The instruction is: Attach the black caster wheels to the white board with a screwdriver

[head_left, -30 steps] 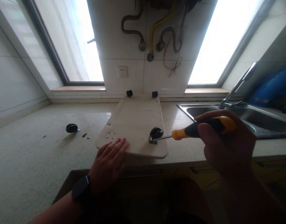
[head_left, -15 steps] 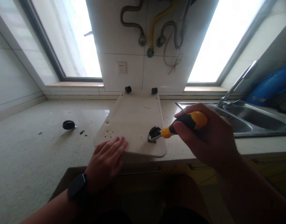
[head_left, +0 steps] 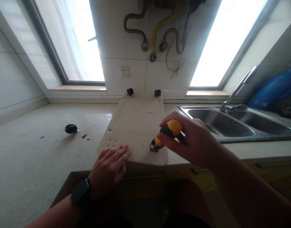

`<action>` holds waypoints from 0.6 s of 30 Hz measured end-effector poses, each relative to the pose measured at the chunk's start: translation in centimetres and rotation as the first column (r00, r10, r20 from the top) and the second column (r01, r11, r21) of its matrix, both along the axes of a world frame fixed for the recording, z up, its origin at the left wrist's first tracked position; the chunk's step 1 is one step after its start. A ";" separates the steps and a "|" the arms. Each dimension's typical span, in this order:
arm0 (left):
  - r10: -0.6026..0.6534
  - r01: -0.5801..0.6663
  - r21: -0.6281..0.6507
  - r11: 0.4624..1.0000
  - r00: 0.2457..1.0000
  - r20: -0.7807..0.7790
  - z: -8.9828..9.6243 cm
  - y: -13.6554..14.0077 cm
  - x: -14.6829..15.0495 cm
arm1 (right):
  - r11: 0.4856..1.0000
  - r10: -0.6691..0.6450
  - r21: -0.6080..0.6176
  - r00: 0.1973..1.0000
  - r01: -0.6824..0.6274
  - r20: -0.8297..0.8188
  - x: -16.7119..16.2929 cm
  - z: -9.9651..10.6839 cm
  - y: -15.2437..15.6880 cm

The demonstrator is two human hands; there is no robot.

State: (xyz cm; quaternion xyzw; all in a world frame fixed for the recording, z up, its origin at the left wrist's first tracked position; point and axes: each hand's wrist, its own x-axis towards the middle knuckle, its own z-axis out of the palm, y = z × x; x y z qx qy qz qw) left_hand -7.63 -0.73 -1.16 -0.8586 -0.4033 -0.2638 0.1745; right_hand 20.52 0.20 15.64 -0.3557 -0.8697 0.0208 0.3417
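Observation:
A cream board (head_left: 138, 122) lies on the countertop, with two black casters (head_left: 130, 91) standing at its far corners. My right hand (head_left: 190, 136) is wrapped round a yellow and black screwdriver (head_left: 171, 128). The screwdriver leans down to the caster plate (head_left: 154, 148) at the board's near right corner; my hand and the handle cover most of that caster. My left hand (head_left: 112, 163) lies flat on the board's near left edge, fingers stretched out, beside several screw holes (head_left: 111, 142). A detached black caster (head_left: 71, 128) rests on the counter to the left.
Several small screws (head_left: 84, 136) are scattered on the speckled counter (head_left: 45, 158) near the loose caster. To the right is a steel double sink (head_left: 221, 122) with a faucet (head_left: 238, 90). Pipes and a wall socket (head_left: 124, 72) are on the tiled wall behind.
My right hand has moved left and tipped the screwdriver more upright over the near right caster. My left hand stays on the board. The view has shifted slightly.

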 end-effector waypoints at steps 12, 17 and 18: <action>-0.016 0.016 0.004 1.000 1.000 0.002 -0.2 -0.1 0.0 | 0.978 0.207 -0.004 0.978 -0.207 -0.017 -1.0 0.6 0.8; -0.013 0.013 -0.005 1.000 1.000 -0.002 -0.2 -0.1 -0.1 | 0.968 0.249 0.036 0.968 -0.248 -0.021 -1.3 0.4 0.5; -0.013 0.013 -0.009 1.000 1.000 -0.004 -0.3 -0.1 -0.2 | 0.968 0.248 0.028 0.969 -0.248 0.004 -1.2 0.5 0.4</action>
